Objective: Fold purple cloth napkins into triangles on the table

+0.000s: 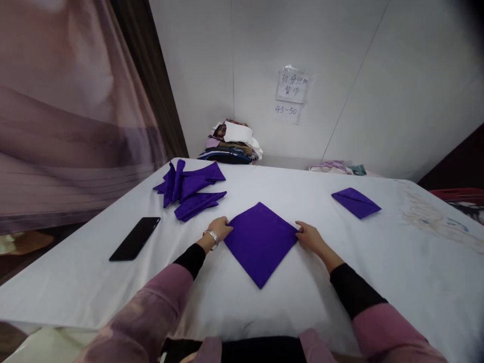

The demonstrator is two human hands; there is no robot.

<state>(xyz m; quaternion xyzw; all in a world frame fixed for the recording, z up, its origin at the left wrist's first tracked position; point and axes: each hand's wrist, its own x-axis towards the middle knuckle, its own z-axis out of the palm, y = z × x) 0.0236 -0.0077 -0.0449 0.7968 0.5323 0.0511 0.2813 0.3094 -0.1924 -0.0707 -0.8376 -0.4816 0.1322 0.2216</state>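
Observation:
A purple cloth napkin [260, 244], folded into a flat square, lies on the white-covered table with one corner towards me. At its left corner, my left hand [220, 228] is closed, pinching the edge; a silver bracelet circles that wrist. My right hand [309, 236] grips the opposite corner between thumb and fingers, with the index finger stretched out above it. Further right rests another purple napkin [356, 202], folded with a diagonal flap. Several crumpled purple napkins [194, 189] are heaped at the back left.
A black phone [135, 239] lies on the white tablecloth [159, 297] to the left. Behind the table, a stack of folded clothes [232, 143] stands against the wall, and more cloth [335, 167] shows further right. Handwritten paper signs [292, 91] hang on the wall. A curtain [75, 101] borders the left.

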